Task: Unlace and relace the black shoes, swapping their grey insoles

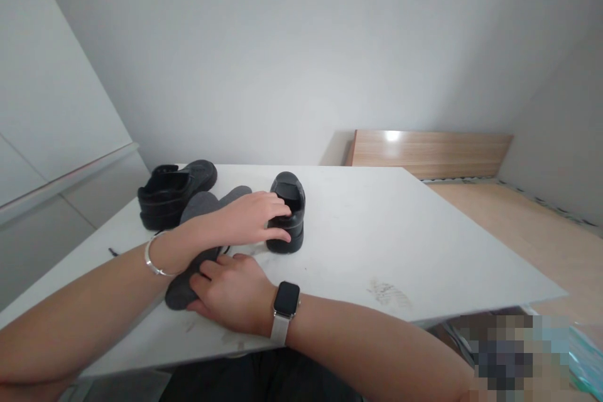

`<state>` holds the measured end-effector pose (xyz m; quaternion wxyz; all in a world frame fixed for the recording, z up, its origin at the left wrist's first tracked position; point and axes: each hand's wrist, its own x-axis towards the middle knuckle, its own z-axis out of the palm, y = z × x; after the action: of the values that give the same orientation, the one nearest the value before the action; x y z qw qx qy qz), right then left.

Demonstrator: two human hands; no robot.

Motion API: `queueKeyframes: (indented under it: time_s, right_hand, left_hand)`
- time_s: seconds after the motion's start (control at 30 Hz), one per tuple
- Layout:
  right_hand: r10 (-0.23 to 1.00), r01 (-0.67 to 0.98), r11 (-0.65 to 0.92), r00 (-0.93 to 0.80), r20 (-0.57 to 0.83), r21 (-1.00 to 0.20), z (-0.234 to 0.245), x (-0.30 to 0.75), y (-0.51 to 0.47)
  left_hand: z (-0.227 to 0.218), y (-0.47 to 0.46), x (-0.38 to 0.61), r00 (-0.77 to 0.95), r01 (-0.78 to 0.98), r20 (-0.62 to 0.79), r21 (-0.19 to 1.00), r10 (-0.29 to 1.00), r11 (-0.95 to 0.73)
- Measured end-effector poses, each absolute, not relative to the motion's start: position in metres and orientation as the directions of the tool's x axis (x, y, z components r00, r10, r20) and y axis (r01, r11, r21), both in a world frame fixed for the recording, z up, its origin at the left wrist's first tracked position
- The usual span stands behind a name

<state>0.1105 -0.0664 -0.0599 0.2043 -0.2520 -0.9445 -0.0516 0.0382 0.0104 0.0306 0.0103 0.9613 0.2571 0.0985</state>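
A pale wall [282,63] is rising behind, the white worktop [348,226] is carrying everything, and a wooden bed [433,155] is stretching beyond! One black shoe [164,217] is sitting far left; the other black shoe [296,224] is standing heel toward the person, seemingly keeping its rim within easy reach. Below the left forearm, a grey item [178,295], perhaps a sock, is lying under the right hand [230,292], which is clamping it, apparently for steadiness. The left hand [254,217] is spreading thumb and fingers at the heel; whether it's gripping, one can't tell. A brown smudge [389,294] is marking the worktop.
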Motion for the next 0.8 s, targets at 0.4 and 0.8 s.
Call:
queueKeyframes:
  time_s: [0.4, 0.8]
  right_hand:
    - [0.655, 0.52, 0.752, -0.527, 0.541, -0.404, -0.034, 0.162, -0.073]
    - [0.642, 0.253, 0.702, 0.181, 0.745, -0.666, -0.032, 0.252, -0.126]
  left_hand:
    - [0.079, 0.016, 0.002, 0.74, 0.511, 0.336, 0.283, 0.583, -0.812]
    - [0.066, 0.001, 0.016, 0.912, 0.335, 0.044, 0.491, 0.407, -0.804]
